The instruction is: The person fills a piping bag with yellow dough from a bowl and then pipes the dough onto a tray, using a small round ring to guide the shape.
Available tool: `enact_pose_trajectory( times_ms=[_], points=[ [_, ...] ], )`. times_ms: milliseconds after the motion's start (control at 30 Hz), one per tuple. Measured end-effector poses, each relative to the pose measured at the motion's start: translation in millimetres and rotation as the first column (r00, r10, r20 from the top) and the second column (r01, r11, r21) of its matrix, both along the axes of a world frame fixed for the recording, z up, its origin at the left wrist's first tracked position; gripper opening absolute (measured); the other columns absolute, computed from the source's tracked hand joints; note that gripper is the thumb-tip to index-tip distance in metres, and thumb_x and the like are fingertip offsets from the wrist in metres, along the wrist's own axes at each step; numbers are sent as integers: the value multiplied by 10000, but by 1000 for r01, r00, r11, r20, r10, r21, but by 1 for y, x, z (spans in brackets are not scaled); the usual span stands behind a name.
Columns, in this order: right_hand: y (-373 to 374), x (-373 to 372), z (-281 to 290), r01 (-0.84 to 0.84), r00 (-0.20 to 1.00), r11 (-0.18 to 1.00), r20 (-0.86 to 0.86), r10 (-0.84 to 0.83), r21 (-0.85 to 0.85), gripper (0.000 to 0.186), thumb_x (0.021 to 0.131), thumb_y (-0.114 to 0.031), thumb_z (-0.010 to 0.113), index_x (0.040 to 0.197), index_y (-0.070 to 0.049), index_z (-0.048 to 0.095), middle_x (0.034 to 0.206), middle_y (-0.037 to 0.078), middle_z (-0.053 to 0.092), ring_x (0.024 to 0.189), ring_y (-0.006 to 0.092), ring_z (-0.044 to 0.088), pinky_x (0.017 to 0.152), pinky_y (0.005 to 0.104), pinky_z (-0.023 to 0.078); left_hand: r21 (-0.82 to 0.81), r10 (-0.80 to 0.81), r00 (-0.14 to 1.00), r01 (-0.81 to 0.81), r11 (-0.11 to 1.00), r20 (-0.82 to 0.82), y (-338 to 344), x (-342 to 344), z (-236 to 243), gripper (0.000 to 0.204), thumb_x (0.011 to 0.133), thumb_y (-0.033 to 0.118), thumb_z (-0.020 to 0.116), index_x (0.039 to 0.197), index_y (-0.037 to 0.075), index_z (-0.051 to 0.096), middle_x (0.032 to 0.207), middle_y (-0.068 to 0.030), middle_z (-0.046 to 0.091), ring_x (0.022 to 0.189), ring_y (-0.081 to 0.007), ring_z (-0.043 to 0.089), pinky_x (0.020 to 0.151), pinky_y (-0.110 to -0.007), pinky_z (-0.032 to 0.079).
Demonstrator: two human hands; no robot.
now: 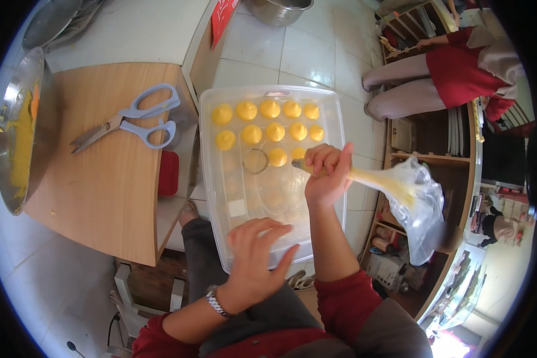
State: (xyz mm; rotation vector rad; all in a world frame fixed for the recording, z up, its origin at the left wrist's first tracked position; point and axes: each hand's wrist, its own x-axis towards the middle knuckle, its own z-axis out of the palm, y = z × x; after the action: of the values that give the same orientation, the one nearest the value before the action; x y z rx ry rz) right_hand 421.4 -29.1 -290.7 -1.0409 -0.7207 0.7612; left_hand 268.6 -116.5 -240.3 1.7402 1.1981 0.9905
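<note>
My right hand (329, 173) is closed round the narrow end of a clear piping bag (394, 182) with yellow filling, its loose top hanging off to the right. The metal tip (298, 163) points left over a translucent plastic tray (221, 209). Several peaked yellow mounds (274, 131) stand in rows on the tray's far half. One mound (299, 154) lies just beyond the tip, partly hidden by my hand. Left of the third row is a thin ring (256, 161). Over the near part of the tray, my left hand (256, 253) is empty, fingers apart, a watch on its wrist.
To the left, blue-handled scissors (128, 122) lie on a wooden table (95, 197). A metal bowl (21, 131) smeared with yellow sits at its far left. A red container (169, 173) is below the table edge. Shelves (429, 158) and another person (459, 77) are on the right.
</note>
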Motion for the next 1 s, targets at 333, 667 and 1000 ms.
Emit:
enact_pose_trajectory(
  times_ms=[333,667,1000],
  points=[
    [19,-4,-41,-95,978,996,186,92,2,471,972,-213,321,529,-70,252,459,54,339,440,161,386,431,286,353,-46,139,986,-143,989,-87,-2,-52,-37,306,705,15,669,981,35,540,927,-121,559,878,-272,519,809,-354,357],
    [21,-1,-36,74,997,994,7,-74,-77,452,939,-240,376,530,-103,239,463,34,298,457,162,352,494,311,354,-107,129,991,-124,987,43,6,-47,-44,274,743,-7,632,994,5,524,923,-129,562,868,-264,534,793,-332,411],
    [14,-22,-3,-3,971,999,-240,-10,-50,444,932,-280,359,533,-125,240,484,26,282,531,180,367,612,341,378,-476,73,947,89,875,313,37,-23,-69,621,780,-50,551,1323,7,254,1299,-145,369,1150,-251,462,896,-333,412]
  ],
)
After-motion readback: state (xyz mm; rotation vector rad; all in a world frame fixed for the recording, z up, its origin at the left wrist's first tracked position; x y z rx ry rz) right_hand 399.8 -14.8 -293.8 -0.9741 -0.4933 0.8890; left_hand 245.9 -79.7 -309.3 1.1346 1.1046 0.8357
